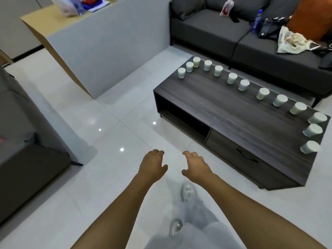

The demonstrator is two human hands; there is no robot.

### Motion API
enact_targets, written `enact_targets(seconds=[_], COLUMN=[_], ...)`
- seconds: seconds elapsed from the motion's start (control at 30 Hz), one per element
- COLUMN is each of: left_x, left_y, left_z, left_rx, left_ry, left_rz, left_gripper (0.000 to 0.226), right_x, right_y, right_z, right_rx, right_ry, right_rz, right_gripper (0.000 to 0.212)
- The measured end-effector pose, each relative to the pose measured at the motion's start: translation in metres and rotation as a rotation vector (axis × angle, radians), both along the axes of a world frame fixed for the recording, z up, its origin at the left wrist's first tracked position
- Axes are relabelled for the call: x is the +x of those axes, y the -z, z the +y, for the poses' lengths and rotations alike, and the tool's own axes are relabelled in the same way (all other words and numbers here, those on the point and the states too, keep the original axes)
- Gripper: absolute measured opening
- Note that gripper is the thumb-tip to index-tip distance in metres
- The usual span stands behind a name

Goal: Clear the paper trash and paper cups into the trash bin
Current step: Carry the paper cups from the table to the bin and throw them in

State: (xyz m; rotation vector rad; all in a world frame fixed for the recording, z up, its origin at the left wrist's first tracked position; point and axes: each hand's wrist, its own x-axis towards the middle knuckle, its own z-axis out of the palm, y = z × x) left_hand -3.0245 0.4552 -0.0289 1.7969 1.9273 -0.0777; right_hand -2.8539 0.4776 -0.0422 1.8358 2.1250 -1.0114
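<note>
Several white paper cups (232, 78) stand upright along the far and right edges of a dark wood coffee table (224, 108). The nearest cup (309, 147) is at the table's right end. My left hand (152, 166) and my right hand (196, 166) are stretched out side by side over the white floor, in front of the table's near left corner. Both have loosely curled fingers and hold nothing. No trash bin is in view.
A grey sofa (233, 35) with bags, a bottle and cloth on it stands behind the table. A grey partition (107, 56) with a wooden top rises at the left. Another dark sofa (21, 150) is at the near left. My legs and white shoes are below.
</note>
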Motion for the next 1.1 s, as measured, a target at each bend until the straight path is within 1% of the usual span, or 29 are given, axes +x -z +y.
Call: enact_targets(seconds=[0.17, 0.37, 0.5, 0.63, 0.83, 0.97, 1.1], left_x=[-0.033, -0.076, -0.112, -0.16, -0.254, -0.318, -0.363], left_y=[0.012, 0.007, 0.004, 0.011, 0.025, 0.025, 0.022], left_z=[0.114, 0.245, 0.314, 0.378, 0.483, 0.552, 0.615], left_rx=[0.014, 0.015, 0.006, -0.01, -0.023, -0.052, -0.083], left_ry=[-0.007, -0.053, -0.078, -0.084, 0.012, 0.084, 0.162], left_rz=[-0.013, -0.025, -0.045, -0.053, -0.039, -0.033, -0.023], left_gripper=[0.055, 0.055, 0.054, 0.053, 0.055, 0.055, 0.056], right_x=[-0.029, -0.075, -0.109, -0.15, -0.238, -0.301, -0.347], right_y=[0.009, 0.0, -0.007, 0.0, 0.022, 0.028, 0.028], right_z=[0.118, 0.257, 0.332, 0.396, 0.481, 0.534, 0.576], right_rx=[-0.019, -0.039, -0.046, -0.057, -0.097, -0.13, -0.169], right_ry=[0.014, -0.036, -0.047, -0.025, 0.105, 0.27, 0.398], right_rz=[-0.003, -0.003, -0.009, 0.01, 0.023, 0.075, 0.141], right_gripper=[0.068, 0.069, 0.069, 0.069, 0.072, 0.065, 0.069])
